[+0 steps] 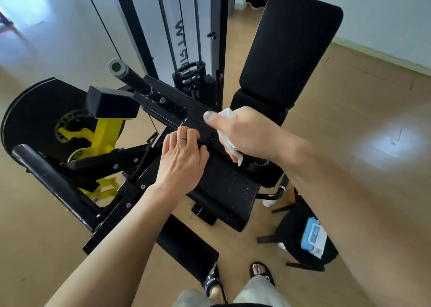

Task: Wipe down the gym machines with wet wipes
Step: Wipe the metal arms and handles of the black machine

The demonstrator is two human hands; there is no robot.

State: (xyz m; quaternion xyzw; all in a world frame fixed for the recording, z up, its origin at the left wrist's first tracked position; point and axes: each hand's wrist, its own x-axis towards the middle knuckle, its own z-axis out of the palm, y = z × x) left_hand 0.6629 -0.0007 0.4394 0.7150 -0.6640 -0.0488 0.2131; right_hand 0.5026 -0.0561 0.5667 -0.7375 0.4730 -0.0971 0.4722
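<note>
left hand (182, 157) rests on the black machine arm (177, 110), fingers curled over its edge, bracing. right hand (245, 131) grips a white wet wipe (229, 143) against the same arm, beside the seat pad (224, 185). risk: arm may pivot under pressure, pinching fingers; wipes pack (313, 236) sits on a stool (289, 227), far right.

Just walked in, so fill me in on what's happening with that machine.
A person is wiping down a black gym machine. The right hand holds a white wet wipe against the machine's black arm, just above the seat pad. The left hand grips the same arm beside it, fingers curled over its round knob. The seat pad shows white specks. A pack of wipes lies on a black stool to the person's right.
</note>
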